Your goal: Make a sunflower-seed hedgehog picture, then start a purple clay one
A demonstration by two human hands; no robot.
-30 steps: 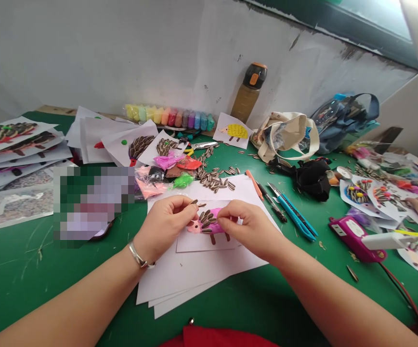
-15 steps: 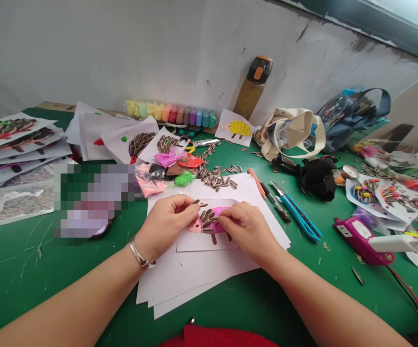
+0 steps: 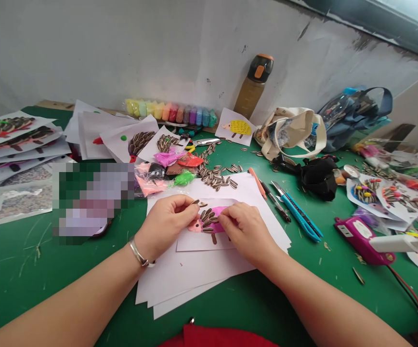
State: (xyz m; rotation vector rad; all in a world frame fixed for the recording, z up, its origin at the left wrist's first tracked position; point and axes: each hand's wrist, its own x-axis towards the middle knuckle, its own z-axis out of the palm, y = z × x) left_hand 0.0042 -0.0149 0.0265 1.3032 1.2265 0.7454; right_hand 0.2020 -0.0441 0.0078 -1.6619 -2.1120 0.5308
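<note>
Nearest edge: red cloth [image 3: 212,337], then a stack of paper [image 3: 194,274] on the green table [image 3: 259,308]. The hedgehog picture [image 3: 216,227] lies on that stack, between the two hands, pink body up. A cluster of striped seeds [image 3: 207,219] sits on the body by the face; the part nearer the right hand has none that I can see.

Left hand [image 3: 171,219]: thumb and finger pinch one seed [image 3: 196,202], just above the face end. Right hand [image 3: 248,231]: fingertips bunched at the pink body — can't tell if there's a seed between them (knuckles block it).

Handling notes, my read: the body looks soft, so press gently and straight down, and let go cleanly so nothing drags. Match the slant of the neighbours, overlap slightly. Keep the heel of the right hand light; the picture card looks loose on the stack and could skid. Left hand could steady its edge — without smearing the face.

Just right of the stack: orange pen [image 3: 257,183], black pen [image 3: 276,202], blue cutter [image 3: 299,216]. Beyond the picture, a loose seed pile [image 3: 216,177] and bright packets [image 3: 183,178], both within easy reach. Farther back, yellow hedgehog card [image 3: 238,127], then bottle [image 3: 251,94] by the wall.
</note>
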